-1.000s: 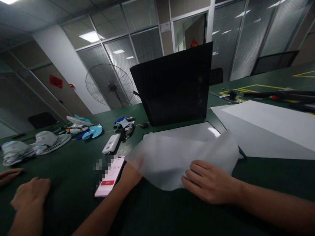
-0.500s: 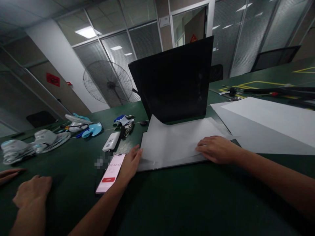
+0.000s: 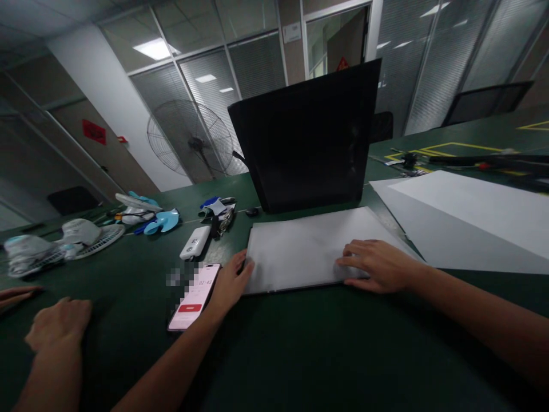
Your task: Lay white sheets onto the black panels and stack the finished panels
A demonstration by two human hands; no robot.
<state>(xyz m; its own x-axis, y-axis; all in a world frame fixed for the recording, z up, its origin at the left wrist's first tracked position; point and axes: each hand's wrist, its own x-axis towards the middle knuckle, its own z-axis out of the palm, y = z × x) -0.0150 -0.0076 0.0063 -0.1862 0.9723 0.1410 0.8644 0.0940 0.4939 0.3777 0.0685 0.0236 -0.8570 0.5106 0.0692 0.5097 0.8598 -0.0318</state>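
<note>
A white sheet of paper lies flat over a thin dark-edged base in front of me. Behind it, a large black panel stands tilted, its lower edge close to the sheet's far side. At the sheet's left edge is my left hand, with thumb and fingers apart and the thumb touching the corner area. My right hand rests palm down on the sheet's right part, fingers spread, with the thumb near the front edge.
A phone with a running timer and a white power bank lie left of my left hand. Larger white sheets lie at right. Another person's hand rests at far left. Fan parts and keys are farther back.
The sheet's far left corner, curled up before, now lies flat. My right hand's fingers have spread and shifted slightly left; my left hand stays at the left edge.
</note>
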